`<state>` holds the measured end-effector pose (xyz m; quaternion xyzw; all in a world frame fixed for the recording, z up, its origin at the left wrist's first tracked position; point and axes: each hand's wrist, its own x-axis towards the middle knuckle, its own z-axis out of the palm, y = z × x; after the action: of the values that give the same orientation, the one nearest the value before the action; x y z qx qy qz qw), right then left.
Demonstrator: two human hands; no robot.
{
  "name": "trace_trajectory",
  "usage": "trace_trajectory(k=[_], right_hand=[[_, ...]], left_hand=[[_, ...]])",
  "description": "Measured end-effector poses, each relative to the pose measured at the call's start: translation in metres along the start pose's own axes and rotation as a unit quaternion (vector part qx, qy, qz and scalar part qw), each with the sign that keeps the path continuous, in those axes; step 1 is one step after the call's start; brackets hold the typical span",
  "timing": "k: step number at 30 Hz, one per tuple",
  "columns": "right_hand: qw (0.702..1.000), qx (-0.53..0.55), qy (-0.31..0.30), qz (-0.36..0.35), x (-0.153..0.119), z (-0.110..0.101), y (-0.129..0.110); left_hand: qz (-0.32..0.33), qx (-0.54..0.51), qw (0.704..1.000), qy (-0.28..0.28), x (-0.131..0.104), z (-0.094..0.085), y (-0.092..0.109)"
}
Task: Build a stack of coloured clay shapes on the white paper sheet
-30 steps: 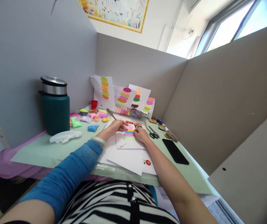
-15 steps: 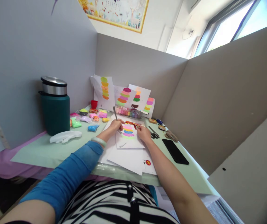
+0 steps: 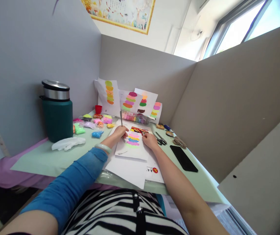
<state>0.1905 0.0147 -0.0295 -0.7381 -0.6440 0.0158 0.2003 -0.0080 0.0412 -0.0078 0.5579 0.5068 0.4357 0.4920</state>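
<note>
On the green-covered bench point(image 3: 42, 160), a colour-striped sheet point(image 3: 131, 152) lies between outstretched forearms; the left hand point(image 3: 121, 132) (bangle at its wrist) grips an upright fork point(image 3: 121, 118), while the right hand point(image 3: 150, 141) curls at the paper's edge, pinch unclear.

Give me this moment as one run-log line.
left hand: holding slim metal utensil | right hand: at color-banded sheet, upper right edge | farther right: scissors, flat black rectangle

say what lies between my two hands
In the head view, the sheet with coloured bands lies between left hand and right hand, with a red-and-yellow item just beyond it.
</note>
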Motion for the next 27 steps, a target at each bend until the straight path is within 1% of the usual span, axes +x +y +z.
trace_trajectory(k=[3,5,8,9,11,13,14,16,18,20,21,22,24,27], right_hand=[[0.999,-0.002,-0.025,-0.02,-0.001,-0.001,0.0],[0.999,-0.01,-0.026,-0.021,-0.002,-0.001,0.001],[0.999,-0.034,0.021,0.01,-0.003,-0.001,0.001],[0.999,-0.036,0.035,0.009,-0.003,-0.001,0.001],[0.999,-0.027,0.03,-0.026,-0.004,-0.001,0.0],[0.997,-0.022,-0.006,-0.076,-0.004,0.0,-0.002],[0.997,-0.033,-0.007,-0.066,-0.004,-0.001,-0.002],[0.998,-0.043,0.037,-0.027,-0.003,-0.001,-0.001],[0.997,-0.034,0.064,0.007,-0.002,-0.002,0.002],[0.999,-0.028,0.045,0.012,-0.001,-0.001,0.004],[0.999,-0.026,0.034,0.005,0.0,-0.001,0.004],[0.999,-0.025,0.023,0.002,0.0,0.0,0.004],[1.0,-0.023,0.012,-0.003,0.0,0.002,0.004],[1.0,-0.017,0.01,-0.008,-0.001,0.002,0.003]], left_hand=[[-0.015,0.0,1.0,-0.002,-0.001,0.001,0.002],[-0.022,0.006,1.0,-0.012,-0.003,0.001,0.002],[-0.024,0.023,0.999,-0.018,-0.004,0.001,0.003],[-0.023,0.026,0.999,-0.019,-0.004,0.0,0.002],[-0.016,0.026,0.999,-0.026,-0.004,0.0,0.001],[-0.015,0.026,0.999,-0.026,-0.002,-0.001,0.001],[-0.013,0.026,0.999,-0.02,-0.001,-0.001,0.0],[0.008,0.006,1.0,-0.004,0.0,-0.001,0.002],[0.052,-0.049,0.997,-0.005,-0.001,-0.001,0.005],[0.095,-0.123,0.987,-0.034,-0.004,-0.003,0.01],[0.099,-0.154,0.982,-0.053,-0.007,-0.004,0.012],[0.095,-0.181,0.977,-0.069,-0.009,-0.005,0.015],[0.066,-0.215,0.968,-0.115,-0.013,-0.008,0.02],[0.029,-0.252,0.957,-0.141,-0.015,-0.013,0.024]])
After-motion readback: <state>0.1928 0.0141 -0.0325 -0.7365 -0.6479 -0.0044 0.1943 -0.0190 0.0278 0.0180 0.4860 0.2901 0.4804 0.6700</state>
